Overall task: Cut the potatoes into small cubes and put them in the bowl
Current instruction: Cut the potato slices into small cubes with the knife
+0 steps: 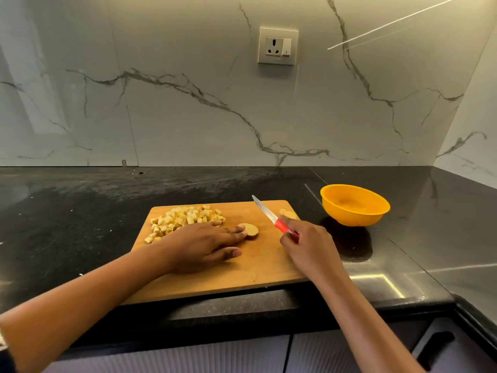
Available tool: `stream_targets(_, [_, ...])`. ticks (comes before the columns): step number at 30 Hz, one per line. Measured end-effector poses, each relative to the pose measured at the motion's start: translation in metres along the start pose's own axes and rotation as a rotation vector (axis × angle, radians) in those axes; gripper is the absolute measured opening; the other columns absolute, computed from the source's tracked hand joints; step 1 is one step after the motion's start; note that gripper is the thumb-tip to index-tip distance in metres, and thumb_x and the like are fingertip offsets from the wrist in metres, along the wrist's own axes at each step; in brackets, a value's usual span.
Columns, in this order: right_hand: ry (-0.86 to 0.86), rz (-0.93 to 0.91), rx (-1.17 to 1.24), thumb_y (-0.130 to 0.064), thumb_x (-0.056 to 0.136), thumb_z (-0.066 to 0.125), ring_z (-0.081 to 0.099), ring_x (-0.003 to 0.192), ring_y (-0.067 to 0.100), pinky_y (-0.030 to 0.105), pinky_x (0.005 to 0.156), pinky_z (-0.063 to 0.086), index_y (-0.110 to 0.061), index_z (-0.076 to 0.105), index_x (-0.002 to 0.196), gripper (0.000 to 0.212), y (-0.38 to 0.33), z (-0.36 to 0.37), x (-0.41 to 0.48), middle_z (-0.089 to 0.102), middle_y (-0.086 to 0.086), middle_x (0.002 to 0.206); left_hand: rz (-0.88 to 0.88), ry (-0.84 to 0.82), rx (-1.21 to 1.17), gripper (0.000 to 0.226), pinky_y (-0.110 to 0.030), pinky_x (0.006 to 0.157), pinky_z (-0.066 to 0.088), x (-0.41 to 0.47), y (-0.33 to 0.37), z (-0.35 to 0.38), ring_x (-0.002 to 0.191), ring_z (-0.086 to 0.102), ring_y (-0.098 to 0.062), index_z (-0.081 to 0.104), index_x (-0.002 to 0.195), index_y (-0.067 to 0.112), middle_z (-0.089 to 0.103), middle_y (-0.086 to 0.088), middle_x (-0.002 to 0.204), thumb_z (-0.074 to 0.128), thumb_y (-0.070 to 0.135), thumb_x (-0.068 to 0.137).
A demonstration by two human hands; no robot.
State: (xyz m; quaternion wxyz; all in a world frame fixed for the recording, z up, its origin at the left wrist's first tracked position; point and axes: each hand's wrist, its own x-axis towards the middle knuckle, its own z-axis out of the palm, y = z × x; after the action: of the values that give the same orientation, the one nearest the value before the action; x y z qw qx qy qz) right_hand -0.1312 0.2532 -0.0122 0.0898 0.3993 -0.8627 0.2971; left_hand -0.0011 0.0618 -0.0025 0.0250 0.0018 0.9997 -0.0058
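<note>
The left hand (207,246) is lying flat on the wooden cutting board (242,267) at the centre of the frame, its fingers stretching out nearly straight and close together, the thumb spreading away below them. Its fingertips are touching the near edge of a potato slice (252,230), which is lying flat on the board with pale yellow flesh and a thin tan rim of skin. Just right of it, the right hand (309,246) is curling its fingers around the red handle of a knife (271,218); the blade is pointing up and to the left, clear of the slice. Another potato piece (289,213) is sitting behind the right hand, partly hidden. A heap of potato cubes (185,218), small and pale yellow, is resting on the board's upper left part. The orange bowl (355,205) is standing on the black countertop (67,224) right of the board.
</note>
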Motion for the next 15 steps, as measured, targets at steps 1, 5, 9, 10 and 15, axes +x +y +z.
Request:
stream_targets(1, [-0.002, -0.006, -0.001, -0.029, 0.094, 0.053, 0.056, 0.1, 0.008, 0.019, 0.079, 0.04, -0.03, 0.043, 0.14, 0.048, 0.0, 0.0, -0.002, 0.062, -0.004, 0.124, 0.007, -0.012, -0.016, 0.067, -0.017, 0.105, 0.001, 0.001, -0.002, -0.001, 0.139, 0.003, -0.004, 0.002, 0.143, 0.041, 0.0, 0.028, 0.144, 0.007, 0.065, 0.081])
stream_targets(5, [-0.02, -0.014, -0.015, -0.031, 0.094, 0.052, 0.055, 0.105, 0.007, 0.02, 0.085, 0.04, -0.032, 0.042, 0.141, 0.047, -0.002, -0.003, -0.004, 0.06, -0.007, 0.127, 0.1, -0.023, -0.01, 0.063, -0.009, 0.106, -0.009, 0.007, -0.014, -0.006, 0.139, 0.007, 0.004, 0.009, 0.144, 0.041, 0.011, 0.025, 0.151, 0.01, 0.063, 0.084])
stream_targets(9, [-0.023, -0.043, -0.077, -0.034, 0.095, 0.049, 0.055, 0.101, 0.008, 0.022, 0.082, 0.042, -0.034, 0.043, 0.14, 0.045, -0.003, -0.004, -0.014, 0.062, -0.007, 0.12, 0.134, -0.016, -0.088, 0.058, -0.014, 0.114, -0.001, 0.009, -0.027, -0.005, 0.141, 0.013, 0.002, 0.015, 0.141, 0.047, 0.015, 0.027, 0.15, 0.011, 0.068, 0.086])
stream_targets(10, [-0.019, -0.054, -0.089, -0.035, 0.095, 0.048, 0.054, 0.099, 0.008, 0.022, 0.081, 0.042, -0.034, 0.043, 0.139, 0.044, -0.002, -0.004, -0.017, 0.061, -0.008, 0.119, 0.139, -0.011, -0.104, 0.058, -0.024, 0.119, 0.007, 0.009, -0.029, -0.004, 0.142, 0.013, 0.0, 0.016, 0.141, 0.048, 0.015, 0.027, 0.151, 0.011, 0.07, 0.087])
stream_targets(15, [-0.021, -0.091, -0.054, -0.036, 0.095, 0.048, 0.048, 0.089, 0.003, 0.019, 0.078, 0.042, -0.034, 0.04, 0.141, 0.047, -0.003, -0.004, -0.027, 0.06, -0.012, 0.113, 0.153, -0.037, -0.104, 0.058, -0.041, 0.118, 0.016, 0.01, -0.036, -0.001, 0.144, 0.009, -0.005, 0.012, 0.143, 0.052, 0.014, 0.029, 0.152, 0.017, 0.071, 0.088])
